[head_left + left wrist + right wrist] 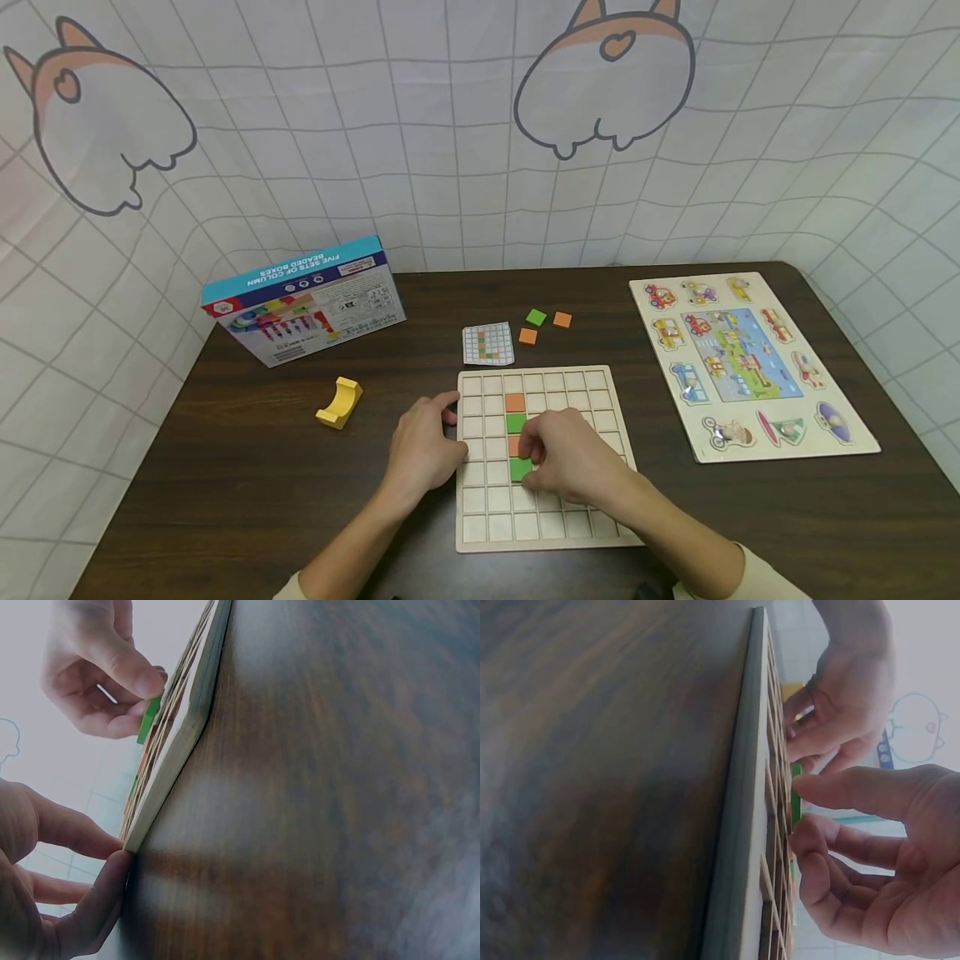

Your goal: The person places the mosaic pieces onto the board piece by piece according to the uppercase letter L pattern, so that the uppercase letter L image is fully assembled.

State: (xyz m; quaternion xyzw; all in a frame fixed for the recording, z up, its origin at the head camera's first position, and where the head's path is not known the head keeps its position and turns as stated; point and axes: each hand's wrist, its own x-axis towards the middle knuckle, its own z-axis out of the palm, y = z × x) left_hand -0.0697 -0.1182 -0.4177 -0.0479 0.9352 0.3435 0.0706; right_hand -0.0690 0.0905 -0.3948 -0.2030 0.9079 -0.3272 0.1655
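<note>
A pale wooden grid board (480, 527) lies on the dark table. My left hand (424, 446) touches its left edge with thumb and fingers; in the left wrist view, fingertips meet at the board's rim. Over the middle of the board, my right hand (573, 454) pinches a green square tile (520, 470) between thumb and fingers. In the left wrist view, this green tile (149, 720) juts up from the grid. Behind it in the same column sit an orange tile (513, 447), partly hidden by my fingers, another green tile (516, 423) and an orange tile (514, 402).
Beyond the board lie a pattern card (487, 344) and loose tiles, one green (536, 317) and two orange (562, 320). At left are a yellow curved block (341, 404) and a toy box (307, 304). A picture puzzle board (675, 433) lies at right.
</note>
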